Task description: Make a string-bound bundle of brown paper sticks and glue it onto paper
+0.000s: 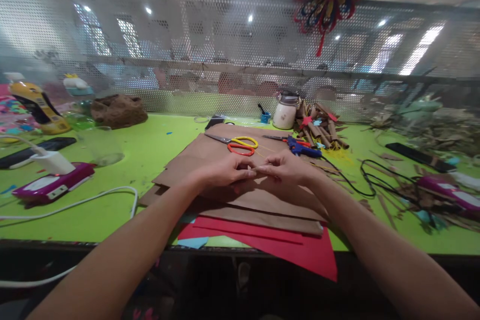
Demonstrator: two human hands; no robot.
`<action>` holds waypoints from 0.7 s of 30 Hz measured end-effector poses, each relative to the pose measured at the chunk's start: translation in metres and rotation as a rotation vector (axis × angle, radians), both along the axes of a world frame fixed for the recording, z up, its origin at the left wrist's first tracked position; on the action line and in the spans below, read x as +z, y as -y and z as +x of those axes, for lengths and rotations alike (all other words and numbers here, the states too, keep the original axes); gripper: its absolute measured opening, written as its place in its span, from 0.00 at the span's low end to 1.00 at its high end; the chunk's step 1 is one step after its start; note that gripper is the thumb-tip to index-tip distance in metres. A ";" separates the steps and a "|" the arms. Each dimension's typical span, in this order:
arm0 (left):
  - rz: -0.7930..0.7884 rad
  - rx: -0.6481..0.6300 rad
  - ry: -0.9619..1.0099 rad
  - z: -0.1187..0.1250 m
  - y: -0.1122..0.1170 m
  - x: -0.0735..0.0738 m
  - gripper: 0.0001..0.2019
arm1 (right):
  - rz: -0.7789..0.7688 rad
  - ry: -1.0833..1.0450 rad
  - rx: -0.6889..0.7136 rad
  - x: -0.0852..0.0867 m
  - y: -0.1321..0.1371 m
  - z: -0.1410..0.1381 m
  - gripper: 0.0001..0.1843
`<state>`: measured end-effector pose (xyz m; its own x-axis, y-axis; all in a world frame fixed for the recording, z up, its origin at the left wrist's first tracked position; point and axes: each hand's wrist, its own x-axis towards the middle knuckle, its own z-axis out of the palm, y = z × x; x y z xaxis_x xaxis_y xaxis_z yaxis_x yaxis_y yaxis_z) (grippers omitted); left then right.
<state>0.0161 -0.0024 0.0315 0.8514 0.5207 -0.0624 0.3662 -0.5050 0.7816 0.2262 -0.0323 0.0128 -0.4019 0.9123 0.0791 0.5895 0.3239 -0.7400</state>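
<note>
My left hand (231, 170) and my right hand (284, 167) meet fingertip to fingertip above a stack of brown paper (258, 197). Both are closed in a pinch. Something thin and small seems to lie between the fingertips, too small to name. Just beyond my left hand are scissors (242, 145) with one yellow and one red handle loop, lying on the paper. A blue glue gun (300, 147) rests past my right hand, beside a second pair of scissors (275, 137). Red sheets (315, 252) stick out under the brown stack at the table's front edge.
On the left of the green table (157, 132) are a purple power strip (56, 182), a clear cup (107, 147) and a yellow bottle (39, 107). A white jar (285, 110) and rolled brown paper pieces (318, 127) stand at the back. A black cord (362, 192) loops rightward.
</note>
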 end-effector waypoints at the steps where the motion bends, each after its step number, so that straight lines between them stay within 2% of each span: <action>1: -0.002 0.009 -0.016 -0.001 -0.002 -0.001 0.15 | -0.010 0.021 0.002 0.001 0.000 0.000 0.21; 6: -0.076 0.014 -0.085 -0.006 -0.010 -0.004 0.12 | -0.085 -0.005 -0.027 0.006 0.003 0.003 0.22; 11: -0.144 0.011 -0.117 -0.009 -0.010 0.000 0.12 | -0.182 -0.141 0.031 0.010 0.003 0.008 0.20; 16: -0.180 0.008 -0.105 -0.008 -0.007 0.001 0.15 | -0.143 -0.154 -0.004 0.012 0.004 0.010 0.19; 21: -0.290 -0.021 -0.076 -0.006 -0.002 0.003 0.16 | -0.117 -0.134 0.065 0.013 0.004 0.012 0.18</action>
